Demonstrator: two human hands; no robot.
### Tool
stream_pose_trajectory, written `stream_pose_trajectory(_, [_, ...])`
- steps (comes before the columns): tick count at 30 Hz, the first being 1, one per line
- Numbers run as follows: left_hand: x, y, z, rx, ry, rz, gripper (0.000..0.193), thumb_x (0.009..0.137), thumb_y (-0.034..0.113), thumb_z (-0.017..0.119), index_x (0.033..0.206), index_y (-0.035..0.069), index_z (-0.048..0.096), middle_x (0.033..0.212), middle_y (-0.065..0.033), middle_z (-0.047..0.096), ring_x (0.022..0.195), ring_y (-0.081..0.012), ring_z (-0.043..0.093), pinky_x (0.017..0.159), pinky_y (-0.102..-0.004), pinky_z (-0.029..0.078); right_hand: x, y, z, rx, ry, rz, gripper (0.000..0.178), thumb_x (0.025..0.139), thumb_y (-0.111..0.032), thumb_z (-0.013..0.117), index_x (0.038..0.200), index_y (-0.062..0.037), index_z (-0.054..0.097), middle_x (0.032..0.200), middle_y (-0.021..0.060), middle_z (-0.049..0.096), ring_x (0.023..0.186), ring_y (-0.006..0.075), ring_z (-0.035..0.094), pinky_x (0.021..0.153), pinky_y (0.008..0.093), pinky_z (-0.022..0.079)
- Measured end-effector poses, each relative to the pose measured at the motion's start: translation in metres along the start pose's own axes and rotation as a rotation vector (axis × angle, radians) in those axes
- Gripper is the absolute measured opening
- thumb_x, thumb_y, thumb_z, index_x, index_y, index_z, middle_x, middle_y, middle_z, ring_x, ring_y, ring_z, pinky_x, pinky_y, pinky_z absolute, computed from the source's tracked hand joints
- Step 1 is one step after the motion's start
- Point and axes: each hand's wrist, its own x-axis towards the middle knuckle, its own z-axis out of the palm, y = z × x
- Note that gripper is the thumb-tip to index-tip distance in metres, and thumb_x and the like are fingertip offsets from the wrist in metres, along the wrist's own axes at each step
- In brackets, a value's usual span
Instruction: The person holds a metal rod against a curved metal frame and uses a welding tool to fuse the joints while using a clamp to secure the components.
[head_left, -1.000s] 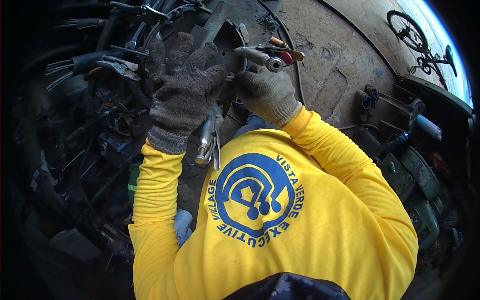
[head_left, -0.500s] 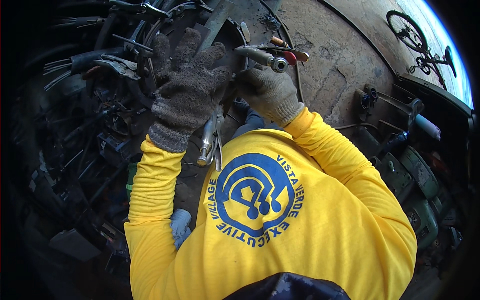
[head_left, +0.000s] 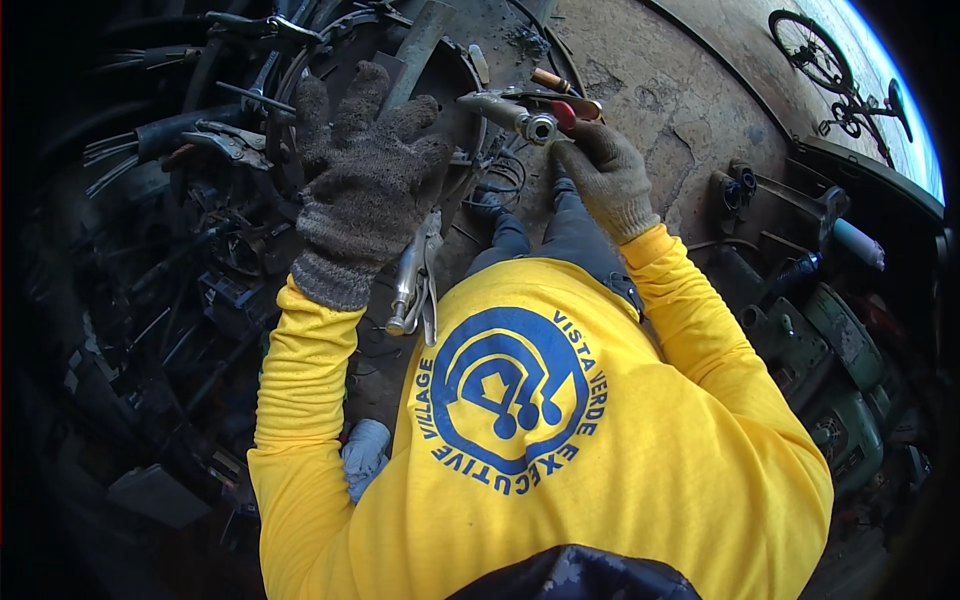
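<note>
My left hand (head_left: 365, 190), in a dark grey knitted glove, lies over the round metal work with its fingers spread. Below its palm edge hangs a pair of locking pliers (head_left: 412, 285), handles toward me. My right hand (head_left: 610, 180), in a lighter worn glove, has its thumb and fingers closed about the handle end of another pair of locking pliers (head_left: 515, 112). Those pliers have a red lever and sit at the right side of the work; the glove partly hides the grip. A flat metal bar (head_left: 425, 45) stands out beyond my left fingertips.
More locking pliers (head_left: 230, 143) and cables with bared ends (head_left: 150, 135) lie at the left. Dark scrap and tools fill the left side. Green metal housings (head_left: 840, 335) stand at the right. A bicycle (head_left: 845, 90) is at the far right, past a cracked concrete floor (head_left: 680, 110).
My right hand has moved right, from beneath the pliers to their handle end, uncovering my legs and some looped wire. My left hand stays spread over the work. The view has shifted slightly.
</note>
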Motion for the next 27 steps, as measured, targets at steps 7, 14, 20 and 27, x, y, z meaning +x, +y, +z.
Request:
stream_pose_trajectory(7, [0.001,0.0,-0.002,-0.043,0.004,0.008,0.026,0.084,0.024,0.079,0.11,0.025,0.079,0.119,-0.0015,0.072,0.132,-0.0338,0.056,0.119,-0.0598,0.029,-0.007,-0.006,0.006,-0.107,-0.042,-0.102,0.026,0.09,-0.013,0.078,0.113,-0.0018,0.072,0.101,0.0122,0.073,0.091,0.0192,0.072,0.081,0.03,0.058])
stream_pose_trajectory(14, [-0.003,-0.003,0.005,-0.096,0.039,0.012,0.023,0.086,0.027,0.076,0.108,0.022,0.078,0.117,-0.003,0.072,0.129,-0.0312,0.058,0.116,-0.0579,0.035,-0.008,-0.015,0.021,-0.135,-0.091,-0.216,0.024,0.087,-0.016,0.079,0.109,-0.0057,0.075,0.096,0.0126,0.072,0.086,0.0256,0.071,0.076,0.033,0.058])
stream_pose_trajectory(20, [-0.006,-0.007,0.006,-0.109,0.028,0.082,0.03,0.087,0.02,0.074,0.117,0.017,0.074,0.114,-0.0084,0.072,0.108,-0.0281,0.07,0.106,-0.0429,0.05,-0.003,-0.031,0.047,-0.215,-0.185,-0.26,0.025,0.086,-0.024,0.078,0.107,-0.0099,0.076,0.098,0.0128,0.072,0.088,0.0309,0.071,0.079,0.0388,0.058])
stream_pose_trajectory(27, [-0.002,-0.005,0.003,-0.109,0.01,0.08,0.026,0.088,0.021,0.074,0.114,0.017,0.075,0.111,-0.0086,0.073,0.11,-0.0288,0.069,0.11,-0.0467,0.047,0.0,-0.036,0.063,-0.176,-0.222,-0.056,0.025,0.087,-0.025,0.074,0.105,-0.0092,0.076,0.101,0.0148,0.073,0.092,0.0329,0.07,0.083,0.0406,0.057])
